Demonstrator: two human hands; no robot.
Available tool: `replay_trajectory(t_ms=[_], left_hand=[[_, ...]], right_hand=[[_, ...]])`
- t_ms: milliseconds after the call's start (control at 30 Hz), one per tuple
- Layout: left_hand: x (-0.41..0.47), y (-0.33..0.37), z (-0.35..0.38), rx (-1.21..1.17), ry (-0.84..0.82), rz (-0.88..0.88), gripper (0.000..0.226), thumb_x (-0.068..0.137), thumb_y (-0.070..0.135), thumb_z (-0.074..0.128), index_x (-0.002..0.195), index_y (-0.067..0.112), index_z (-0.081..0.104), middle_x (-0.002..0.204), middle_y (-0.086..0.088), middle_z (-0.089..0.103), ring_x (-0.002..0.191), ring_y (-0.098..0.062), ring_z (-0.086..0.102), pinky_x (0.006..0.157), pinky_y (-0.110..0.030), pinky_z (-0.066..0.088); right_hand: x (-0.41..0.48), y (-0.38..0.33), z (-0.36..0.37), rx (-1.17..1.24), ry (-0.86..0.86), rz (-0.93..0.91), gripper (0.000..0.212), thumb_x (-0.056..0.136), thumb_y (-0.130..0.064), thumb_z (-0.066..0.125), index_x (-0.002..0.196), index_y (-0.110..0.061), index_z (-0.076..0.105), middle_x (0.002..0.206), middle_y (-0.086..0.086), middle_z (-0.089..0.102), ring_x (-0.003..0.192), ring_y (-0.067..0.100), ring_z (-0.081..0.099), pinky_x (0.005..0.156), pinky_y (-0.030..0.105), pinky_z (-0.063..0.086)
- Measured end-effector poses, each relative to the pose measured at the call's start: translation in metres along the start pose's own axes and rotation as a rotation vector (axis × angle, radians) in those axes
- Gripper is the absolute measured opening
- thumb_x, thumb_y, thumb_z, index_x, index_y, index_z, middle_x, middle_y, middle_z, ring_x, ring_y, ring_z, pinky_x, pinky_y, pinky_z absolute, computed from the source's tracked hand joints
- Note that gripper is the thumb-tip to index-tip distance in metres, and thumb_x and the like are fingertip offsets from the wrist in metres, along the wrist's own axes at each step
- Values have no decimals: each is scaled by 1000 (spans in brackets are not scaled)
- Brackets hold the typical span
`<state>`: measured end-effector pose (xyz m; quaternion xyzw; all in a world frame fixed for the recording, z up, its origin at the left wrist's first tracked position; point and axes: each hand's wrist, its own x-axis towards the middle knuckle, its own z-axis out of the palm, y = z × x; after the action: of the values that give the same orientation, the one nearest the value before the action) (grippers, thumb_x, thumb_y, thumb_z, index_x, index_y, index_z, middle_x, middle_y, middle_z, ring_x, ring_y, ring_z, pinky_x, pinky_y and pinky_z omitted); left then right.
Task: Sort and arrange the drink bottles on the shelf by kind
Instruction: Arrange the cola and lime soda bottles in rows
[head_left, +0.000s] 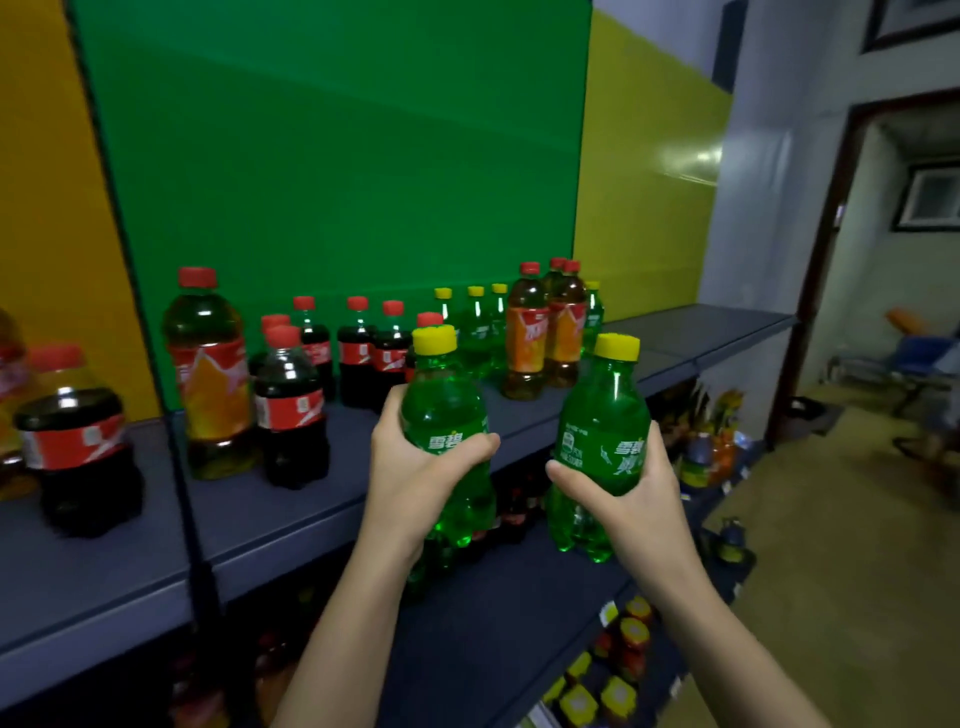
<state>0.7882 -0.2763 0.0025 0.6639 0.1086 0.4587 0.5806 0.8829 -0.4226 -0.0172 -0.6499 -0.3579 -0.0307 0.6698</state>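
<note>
- Green plastic, yellow caps: left green bottle (441, 410) and right green bottle (602, 415), both upright, held in the air just in front of the top shelf (343, 467), near its centre.
- Writing: white "雪碧" on both labels. Smaller print on the right one is too small to read.
- Left hand (415, 467): fingers and thumb wrapped tight round the left green bottle at the label.
- Right hand (623, 483): wrapped round the right green bottle at mid-body, thumb across the front.
- On the shelf, left and centre: cola bottles (291, 410), red caps and red labels, writing blurred.
- Amber tea bottle (213, 374), red-orange label, left, just beside the cola.
- Similar far tea bottles (527, 338) stand far right.
- Far green bottles (475, 332) stand at the back, just left of the far tea bottles.
</note>
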Motion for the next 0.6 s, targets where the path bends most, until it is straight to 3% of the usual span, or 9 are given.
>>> replay_trajectory(t_ms=[133,233,400,500,600], left_hand=[[22,-24,58,-7,-33,-21,54,60,9,83,107,22,58,95,1,67,84,-9,66,74,-27,55],[45,-43,98,13,-51,-33,57,56,19,83,107,21,57,98,-3,68,88,-16,66,79,-36,55],[91,-77,155,-7,-54,-16,49,64,8,82,104,17,57,92,-2,68,79,-9,66,69,-22,54],[125,-95,186,-12,-45,-4,58,59,15,85,109,19,56,96,-1,69,85,-12,67,76,-28,55],[157,-112,216,-4,-33,5,56,62,13,85,107,20,54,96,0,68,85,-12,67,81,-34,55]], right_hand=[[29,32,-36,-26,43,14,50,67,-26,80,102,-39,46,96,-13,63,82,-5,61,64,14,51],[57,57,-59,-33,56,19,53,67,-26,80,108,-35,46,98,-15,61,83,-7,61,65,12,51],[121,99,-86,-42,78,0,56,68,-23,80,113,-28,46,99,-14,61,83,-8,60,65,12,50],[165,121,-96,-38,66,-11,62,66,-25,81,117,-22,46,99,-11,64,86,-6,62,70,15,51],[207,140,-108,-28,62,-24,74,57,-41,78,121,-21,44,105,-11,64,94,-3,62,81,24,52]])
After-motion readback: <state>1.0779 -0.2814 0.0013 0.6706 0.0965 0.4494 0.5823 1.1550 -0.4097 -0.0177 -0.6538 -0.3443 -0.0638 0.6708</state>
